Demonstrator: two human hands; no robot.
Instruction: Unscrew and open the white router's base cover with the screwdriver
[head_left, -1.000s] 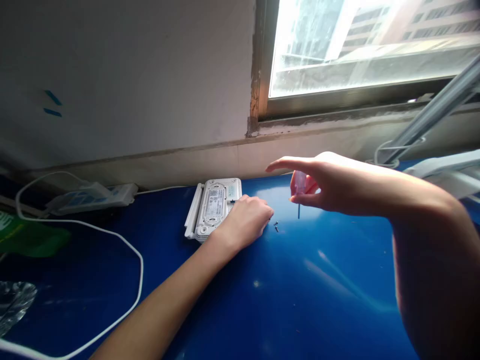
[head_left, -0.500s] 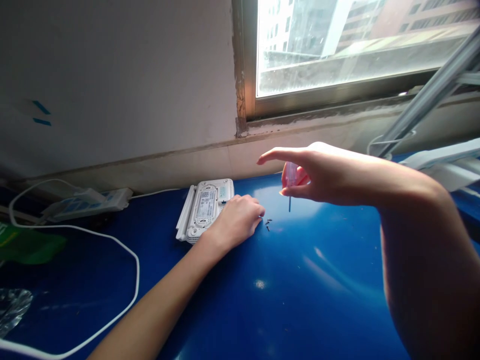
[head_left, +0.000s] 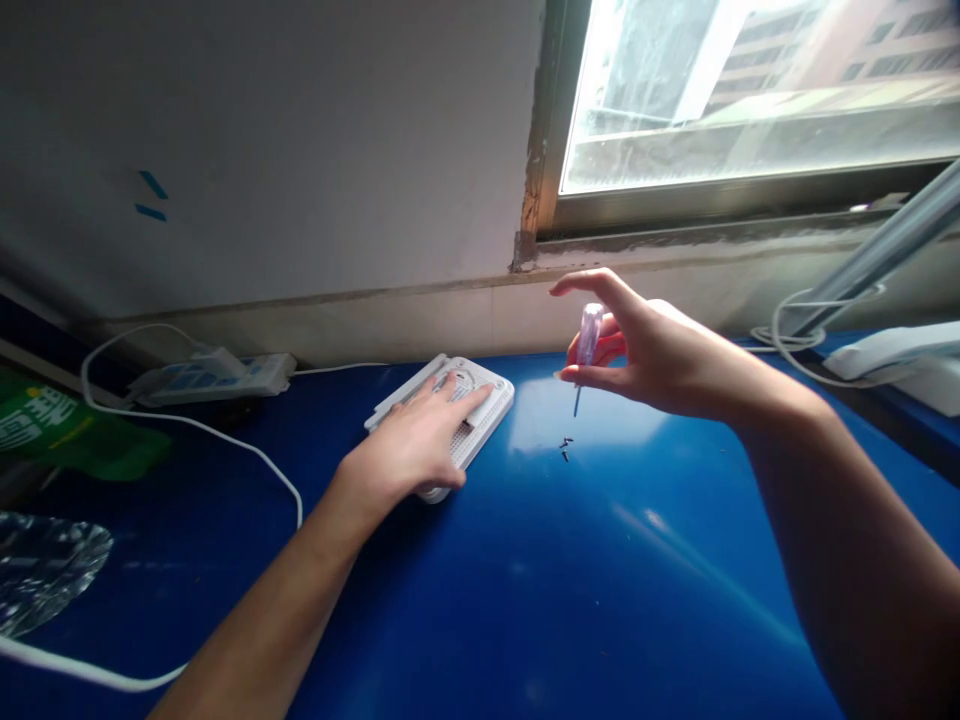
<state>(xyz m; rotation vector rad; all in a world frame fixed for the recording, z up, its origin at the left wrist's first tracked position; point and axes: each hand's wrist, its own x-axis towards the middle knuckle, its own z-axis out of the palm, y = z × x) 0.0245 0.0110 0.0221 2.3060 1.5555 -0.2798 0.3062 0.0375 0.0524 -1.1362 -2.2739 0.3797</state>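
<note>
Fingers (head_left: 471, 401) of the left hand (head_left: 409, 445) are spread and not closed around anything; they lie across one flat, perforated white plastic box (head_left: 484, 430), with the thumb at its near edge. The box sits at an angle on the glossy blue worktop (head_left: 525, 580), near the wall, and one long white bar runs along its far left side.

The right hand (head_left: 645, 355) pinches one slim screwdriver with a translucent purple handle (head_left: 590, 332) between thumb and fingers, index finger raised clear. The shaft slants downward, its tip above the worktop.

Below that tip lie what look like three small dark screws (head_left: 565, 456), close together, to the right of the box and apart from it.

Farther left are one white power strip (head_left: 274, 374), one green printed plastic package (head_left: 82, 440) and one crinkled clear plastic item (head_left: 52, 565). Two blue tape strips (head_left: 153, 184) mark the wall.
</note>
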